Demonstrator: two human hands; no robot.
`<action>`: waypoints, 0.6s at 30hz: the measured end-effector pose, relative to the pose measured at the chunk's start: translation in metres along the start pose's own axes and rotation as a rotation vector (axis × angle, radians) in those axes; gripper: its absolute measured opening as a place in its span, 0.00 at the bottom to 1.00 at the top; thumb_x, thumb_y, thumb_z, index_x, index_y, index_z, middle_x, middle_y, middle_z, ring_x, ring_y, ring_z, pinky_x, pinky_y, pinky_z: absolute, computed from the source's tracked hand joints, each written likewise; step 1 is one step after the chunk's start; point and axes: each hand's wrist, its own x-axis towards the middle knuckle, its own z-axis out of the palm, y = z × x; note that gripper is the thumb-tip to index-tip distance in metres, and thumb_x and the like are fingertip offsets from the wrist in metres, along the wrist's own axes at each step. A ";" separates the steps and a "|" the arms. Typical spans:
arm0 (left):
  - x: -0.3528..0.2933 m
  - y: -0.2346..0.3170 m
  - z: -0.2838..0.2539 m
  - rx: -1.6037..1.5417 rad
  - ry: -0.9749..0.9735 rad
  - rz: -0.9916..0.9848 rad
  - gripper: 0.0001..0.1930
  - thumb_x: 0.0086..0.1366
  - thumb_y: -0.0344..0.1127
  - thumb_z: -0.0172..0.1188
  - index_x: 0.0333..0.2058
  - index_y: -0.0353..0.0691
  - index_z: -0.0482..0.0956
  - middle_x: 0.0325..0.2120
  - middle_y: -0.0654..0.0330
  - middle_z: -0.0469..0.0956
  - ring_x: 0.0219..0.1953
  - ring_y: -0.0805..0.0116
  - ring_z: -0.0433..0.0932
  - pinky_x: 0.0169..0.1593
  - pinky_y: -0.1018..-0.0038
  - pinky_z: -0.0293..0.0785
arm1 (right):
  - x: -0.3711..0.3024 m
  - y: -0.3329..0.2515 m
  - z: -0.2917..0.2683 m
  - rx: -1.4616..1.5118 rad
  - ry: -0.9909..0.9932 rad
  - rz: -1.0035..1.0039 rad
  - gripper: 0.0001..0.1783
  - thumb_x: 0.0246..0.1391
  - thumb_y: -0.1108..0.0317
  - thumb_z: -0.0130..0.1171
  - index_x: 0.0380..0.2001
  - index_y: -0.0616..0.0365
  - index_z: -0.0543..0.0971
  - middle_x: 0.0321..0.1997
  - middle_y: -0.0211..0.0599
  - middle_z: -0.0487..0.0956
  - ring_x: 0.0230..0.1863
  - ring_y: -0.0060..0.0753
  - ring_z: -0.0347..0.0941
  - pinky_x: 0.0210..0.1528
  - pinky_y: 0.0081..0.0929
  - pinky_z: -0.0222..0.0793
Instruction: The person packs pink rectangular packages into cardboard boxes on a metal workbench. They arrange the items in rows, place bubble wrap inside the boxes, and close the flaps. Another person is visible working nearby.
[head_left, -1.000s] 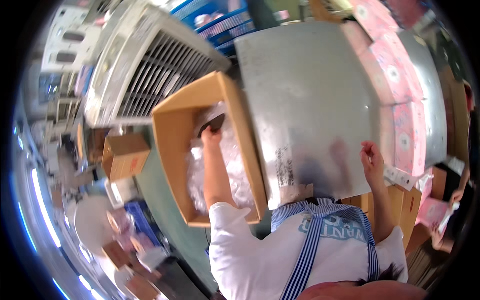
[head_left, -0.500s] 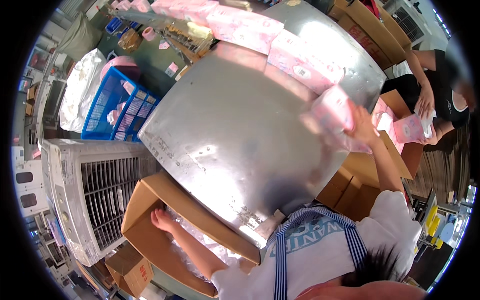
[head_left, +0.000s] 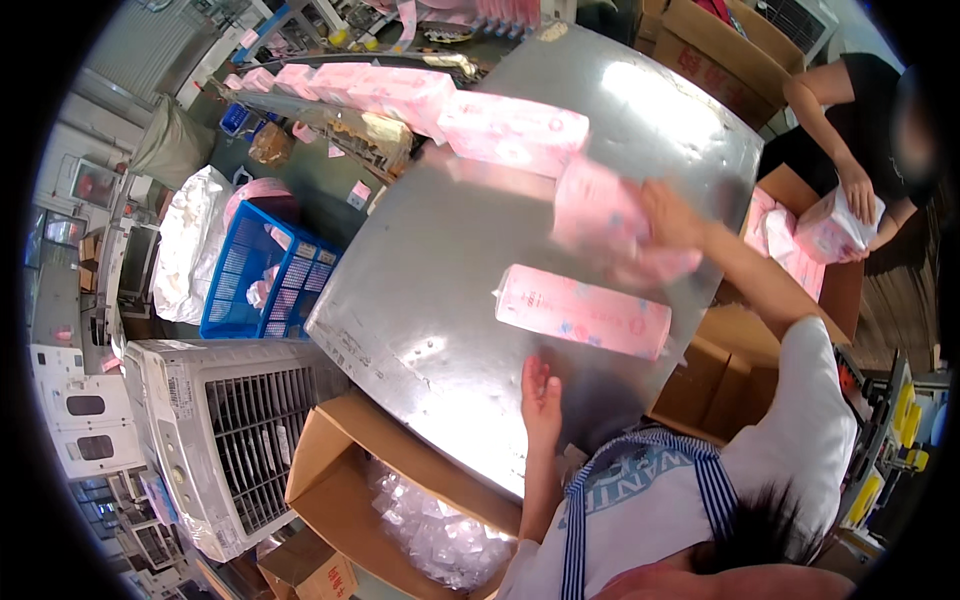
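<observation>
A long pink tissue pack [head_left: 585, 312] lies on the metal table [head_left: 430, 260] in front of me. My left hand [head_left: 540, 390] is just below its near side, apart from it, palm turned up and fingers open. Farther back, my right hand [head_left: 682, 215] grips the right end of another pink pack [head_left: 598, 212]; hand and pack are smeared by motion. That pack meets a row of pink packs [head_left: 515, 132] running away to the far left.
A carton [head_left: 330, 480] of clear plastic bags stands at the near left, beside a white air cooler [head_left: 240, 430]. A blue crate [head_left: 265, 275] is left of the table. At the right a co-worker holds a pink pack [head_left: 838, 222] over a carton [head_left: 845, 300].
My left hand has come out of the bag carton and over to the table's near edge. My right hand has moved left, and a pink pack now lies in front of me.
</observation>
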 end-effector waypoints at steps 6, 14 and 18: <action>0.020 0.052 0.024 -0.004 -0.027 -0.003 0.40 0.61 0.35 0.58 0.64 0.38 0.40 0.59 0.46 0.56 0.58 0.56 0.61 0.57 0.65 0.62 | 0.041 -0.042 0.007 0.013 0.128 -0.238 0.50 0.39 0.48 0.65 0.62 0.54 0.55 0.61 0.48 0.60 0.62 0.50 0.54 0.65 0.49 0.43; 0.021 0.035 0.017 -0.044 -0.047 -0.023 0.44 0.60 0.34 0.60 0.65 0.40 0.36 0.58 0.48 0.56 0.58 0.58 0.61 0.53 0.66 0.65 | 0.077 0.014 -0.029 0.007 -0.201 0.062 0.56 0.30 0.63 0.69 0.63 0.57 0.50 0.60 0.49 0.63 0.60 0.49 0.60 0.60 0.37 0.58; 0.011 0.050 0.029 -0.245 -0.012 -0.289 0.45 0.60 0.35 0.60 0.65 0.38 0.35 0.57 0.46 0.58 0.56 0.61 0.64 0.53 0.68 0.65 | 0.015 0.034 -0.011 0.972 -0.587 0.071 0.42 0.42 0.64 0.65 0.60 0.59 0.59 0.55 0.41 0.69 0.55 0.33 0.65 0.57 0.32 0.62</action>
